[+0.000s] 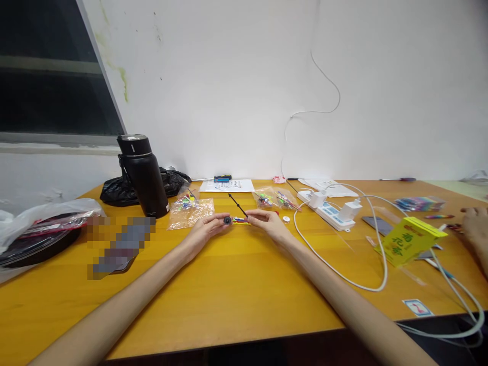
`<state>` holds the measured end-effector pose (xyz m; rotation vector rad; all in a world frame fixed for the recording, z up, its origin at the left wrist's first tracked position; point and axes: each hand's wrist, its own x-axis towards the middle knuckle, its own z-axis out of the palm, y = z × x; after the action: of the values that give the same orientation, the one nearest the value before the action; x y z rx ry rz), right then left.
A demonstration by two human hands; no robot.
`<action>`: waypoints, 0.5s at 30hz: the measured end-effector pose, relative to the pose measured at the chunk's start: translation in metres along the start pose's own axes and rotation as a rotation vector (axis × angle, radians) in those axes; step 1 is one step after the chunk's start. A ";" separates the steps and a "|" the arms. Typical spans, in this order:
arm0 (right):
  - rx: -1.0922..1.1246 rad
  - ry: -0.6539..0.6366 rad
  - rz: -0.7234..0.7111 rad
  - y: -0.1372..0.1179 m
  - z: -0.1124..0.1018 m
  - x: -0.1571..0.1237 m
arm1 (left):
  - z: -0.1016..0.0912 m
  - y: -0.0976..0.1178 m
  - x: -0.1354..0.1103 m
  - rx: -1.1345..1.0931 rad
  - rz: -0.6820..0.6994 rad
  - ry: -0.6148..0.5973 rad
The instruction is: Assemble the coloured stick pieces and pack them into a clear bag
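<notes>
Left hand [208,230]: fingers are pinching a small, round black piece [227,220]
Right hand [269,223]: fingers are gripping a slim, arrow-tipped black rod [238,205], slanting upward
Surface [236,290]: glossy yellow-brown wood is lying beneath both

Indoor light fell fairly evenly; wall [229,91] showed pale, window [46,101] near black; desk [229,295] had soft sheen; blocky pixels covered most of phone [124,249]; edges stretched
</notes>
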<state>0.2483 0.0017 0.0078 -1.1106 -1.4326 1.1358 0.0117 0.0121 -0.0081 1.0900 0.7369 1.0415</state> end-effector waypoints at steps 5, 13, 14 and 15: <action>-0.069 -0.033 -0.025 0.008 0.001 0.004 | 0.003 0.005 -0.001 -0.020 -0.015 0.004; -0.143 -0.069 -0.071 0.008 0.004 0.002 | 0.003 0.004 -0.003 0.014 0.035 -0.048; -0.155 -0.073 -0.077 0.008 0.005 0.001 | 0.002 0.004 -0.003 0.016 0.045 -0.055; -0.168 -0.076 -0.085 0.007 0.005 0.001 | 0.002 0.004 -0.003 0.018 0.055 -0.063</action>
<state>0.2441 0.0032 0.0002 -1.1206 -1.6437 1.0219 0.0116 0.0087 -0.0040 1.1588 0.6702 1.0438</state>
